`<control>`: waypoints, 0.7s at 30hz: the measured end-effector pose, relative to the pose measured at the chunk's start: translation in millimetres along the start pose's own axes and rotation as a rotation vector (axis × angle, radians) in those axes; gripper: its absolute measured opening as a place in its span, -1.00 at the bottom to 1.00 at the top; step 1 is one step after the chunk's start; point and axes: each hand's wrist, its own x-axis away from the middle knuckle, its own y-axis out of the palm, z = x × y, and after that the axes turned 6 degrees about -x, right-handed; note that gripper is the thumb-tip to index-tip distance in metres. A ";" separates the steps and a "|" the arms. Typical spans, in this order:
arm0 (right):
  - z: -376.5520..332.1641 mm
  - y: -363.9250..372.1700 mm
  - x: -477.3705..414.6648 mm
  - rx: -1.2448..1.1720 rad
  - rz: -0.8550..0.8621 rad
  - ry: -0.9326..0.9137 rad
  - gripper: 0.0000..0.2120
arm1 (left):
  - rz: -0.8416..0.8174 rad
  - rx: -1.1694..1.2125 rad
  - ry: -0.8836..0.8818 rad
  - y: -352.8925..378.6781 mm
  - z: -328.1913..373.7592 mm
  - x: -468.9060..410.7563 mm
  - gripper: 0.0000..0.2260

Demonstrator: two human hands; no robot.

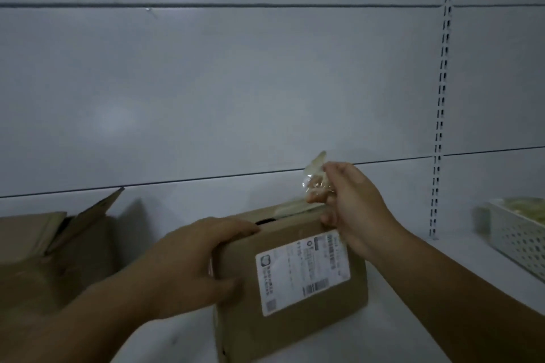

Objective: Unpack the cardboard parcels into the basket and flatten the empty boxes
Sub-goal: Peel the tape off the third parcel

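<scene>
A brown cardboard parcel (292, 330) with a white shipping label (303, 271) stands on the white shelf in front of me. My left hand (191, 262) grips its upper left corner, fingers over the top edge and thumb on the front face. My right hand (351, 203) is above the parcel's top right corner and pinches a crumpled strip of clear packing tape (315, 177). The strip runs down to the parcel's top seam, where it is partly peeled. A dark gap shows along that seam. The white perforated basket (519, 242) sits at the far right of the shelf.
An open cardboard box (59, 250) with raised flaps stands at the left, close to my left forearm. Pale greenish items (525, 206) lie in the basket. A grey panelled back wall with a slotted upright (441, 115) closes off the shelf behind.
</scene>
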 end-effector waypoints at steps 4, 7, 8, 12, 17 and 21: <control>-4.4 3.9 1.0 0.179 -0.150 -0.206 -0.89 | 0.003 0.203 -0.098 -5.5 -35.6 4.5 -0.69; 6.5 14.4 -1.5 0.139 -0.046 -0.187 -0.87 | 0.022 0.305 -0.255 -10.8 -35.7 4.2 -0.87; 15.3 20.5 -0.2 0.093 -0.012 -0.166 -0.88 | 0.017 0.249 -0.247 -13.3 -33.4 2.4 -0.83; 46.7 42.0 11.5 0.054 0.082 -0.278 -0.87 | 0.120 -0.208 -0.363 -22.1 -19.2 -23.6 -0.82; 51.1 46.7 15.6 0.070 0.050 -0.299 -0.96 | 0.068 -0.068 -0.446 -0.3 -16.5 -77.0 -0.87; 38.0 32.6 9.6 0.029 -0.108 -0.136 -0.84 | -0.072 -0.106 -0.454 17.2 -26.8 -88.4 -0.69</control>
